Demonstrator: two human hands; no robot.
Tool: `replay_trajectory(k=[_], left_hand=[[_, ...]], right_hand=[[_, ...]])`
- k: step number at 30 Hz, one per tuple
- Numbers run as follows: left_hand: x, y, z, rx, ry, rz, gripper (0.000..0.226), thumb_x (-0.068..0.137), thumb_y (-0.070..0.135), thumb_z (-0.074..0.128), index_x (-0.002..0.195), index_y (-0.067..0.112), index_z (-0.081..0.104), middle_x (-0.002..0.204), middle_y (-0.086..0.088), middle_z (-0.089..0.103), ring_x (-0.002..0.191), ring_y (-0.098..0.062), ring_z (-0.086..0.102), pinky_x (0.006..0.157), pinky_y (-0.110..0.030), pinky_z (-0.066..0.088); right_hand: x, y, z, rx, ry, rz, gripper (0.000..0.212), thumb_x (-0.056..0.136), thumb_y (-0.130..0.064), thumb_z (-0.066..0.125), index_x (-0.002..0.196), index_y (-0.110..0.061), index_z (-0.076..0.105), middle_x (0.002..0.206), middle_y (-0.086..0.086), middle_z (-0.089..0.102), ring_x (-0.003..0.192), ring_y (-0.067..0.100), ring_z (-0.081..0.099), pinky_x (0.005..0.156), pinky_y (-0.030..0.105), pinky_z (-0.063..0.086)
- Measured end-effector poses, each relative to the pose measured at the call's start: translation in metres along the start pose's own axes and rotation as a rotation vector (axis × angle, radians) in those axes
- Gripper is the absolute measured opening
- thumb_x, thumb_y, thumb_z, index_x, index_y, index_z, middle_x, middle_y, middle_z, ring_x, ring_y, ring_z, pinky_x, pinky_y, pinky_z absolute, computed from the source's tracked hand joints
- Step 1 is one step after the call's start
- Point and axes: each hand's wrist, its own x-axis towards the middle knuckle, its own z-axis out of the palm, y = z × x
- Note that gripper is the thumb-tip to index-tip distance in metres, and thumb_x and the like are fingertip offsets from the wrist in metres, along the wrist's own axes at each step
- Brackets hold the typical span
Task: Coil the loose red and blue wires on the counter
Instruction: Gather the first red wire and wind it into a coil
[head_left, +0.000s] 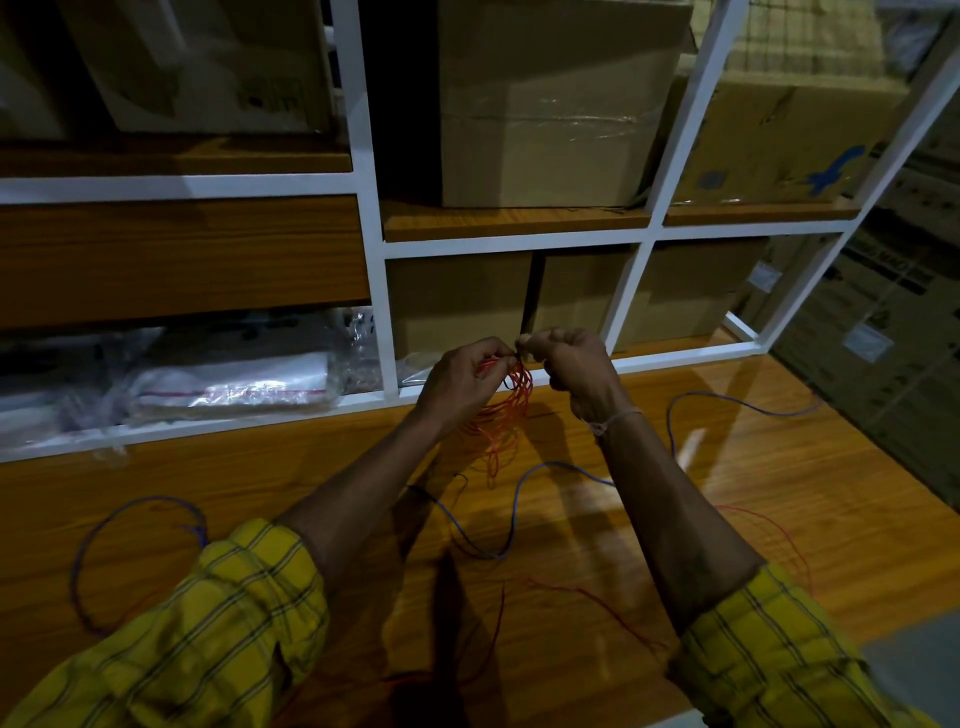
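Left hand (464, 375) grips thin red wire coil (501, 410) above glossy wooden counter (779, 493), right hand (569, 358) pinches its end; keep loops tight w/ even tension, blue wire (511, 512) lies loose below.

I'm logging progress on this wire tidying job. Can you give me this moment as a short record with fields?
left hand: holds the red coil at its top
right hand: pinches the top of the same coil
red coil: several loops, hanging between the hands above the counter
blue wire: loose on the counter, not coiled
loose red wire: lies on the counter near the person
behind: white shelf frame with a cardboard box
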Motion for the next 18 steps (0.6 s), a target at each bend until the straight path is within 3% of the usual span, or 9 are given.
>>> replay_trajectory(k=[4, 7, 9, 10, 12, 14, 18], left_hand=[[0.0, 0.002, 0.0, -0.017, -0.002, 0.005, 0.014, 0.101, 0.033, 0.059, 0.101, 0.028, 0.071, 0.095, 0.011, 0.073, 0.089, -0.005, 0.067, 0.076, -0.04, 0.057], [0.002, 0.001, -0.001, -0.024, -0.012, -0.001, 0.013, 0.1, 0.034, 0.06, 0.1, 0.028, 0.071, 0.095, 0.01, 0.074, 0.089, -0.006, 0.068, 0.077, -0.041, 0.057], [0.002, 0.001, 0.0, -0.044, -0.024, -0.013, 0.012, 0.1, 0.033, 0.061, 0.097, 0.029, 0.072, 0.094, 0.01, 0.074, 0.09, -0.006, 0.069, 0.079, -0.041, 0.057], [0.003, 0.002, 0.0, -0.06, -0.029, -0.015, 0.012, 0.1, 0.032, 0.061, 0.095, 0.029, 0.072, 0.093, 0.01, 0.074, 0.09, -0.007, 0.069, 0.081, -0.04, 0.057], [0.004, 0.002, 0.0, -0.106, -0.037, -0.022, 0.013, 0.099, 0.032, 0.062, 0.09, 0.028, 0.071, 0.091, 0.01, 0.074, 0.091, -0.008, 0.07, 0.084, -0.041, 0.057], [0.006, 0.002, -0.001, -0.159, -0.04, -0.049, 0.015, 0.099, 0.029, 0.063, 0.089, 0.023, 0.072, 0.09, 0.01, 0.074, 0.092, -0.008, 0.07, 0.086, -0.038, 0.056], [0.006, 0.005, -0.006, -0.268, -0.058, -0.155, 0.017, 0.101, 0.023, 0.062, 0.088, 0.018, 0.071, 0.076, 0.017, 0.067, 0.071, 0.003, 0.06, 0.067, -0.024, 0.044]], right_hand=[[0.004, -0.002, 0.0, -0.054, -0.007, -0.019, 0.012, 0.092, -0.007, 0.067, 0.094, -0.001, 0.076, 0.047, -0.018, 0.058, 0.043, -0.001, 0.043, 0.042, 0.019, 0.029], [0.003, -0.004, 0.001, -0.053, -0.018, -0.032, 0.013, 0.095, -0.003, 0.065, 0.097, 0.006, 0.073, 0.063, -0.005, 0.062, 0.045, -0.004, 0.05, 0.042, 0.014, 0.035], [0.004, -0.003, 0.005, -0.08, -0.018, -0.053, 0.015, 0.097, -0.006, 0.065, 0.098, 0.007, 0.071, 0.078, 0.005, 0.066, 0.057, -0.005, 0.058, 0.05, 0.012, 0.042], [0.003, -0.002, 0.006, -0.102, -0.005, -0.08, 0.017, 0.097, -0.009, 0.065, 0.096, 0.007, 0.071, 0.083, 0.008, 0.067, 0.068, 0.003, 0.062, 0.059, 0.016, 0.046], [0.004, 0.0, 0.008, -0.109, 0.036, -0.148, 0.019, 0.097, -0.017, 0.066, 0.09, -0.001, 0.072, 0.083, 0.006, 0.068, 0.083, 0.016, 0.063, 0.075, 0.031, 0.051], [0.004, 0.0, 0.009, -0.086, 0.086, -0.199, 0.02, 0.098, -0.021, 0.065, 0.081, -0.013, 0.069, 0.077, -0.002, 0.065, 0.082, 0.013, 0.061, 0.078, 0.031, 0.049], [0.0, -0.001, 0.012, -0.032, 0.098, -0.231, 0.02, 0.1, -0.019, 0.065, 0.081, -0.013, 0.064, 0.079, -0.003, 0.062, 0.083, 0.011, 0.06, 0.078, 0.027, 0.047]])
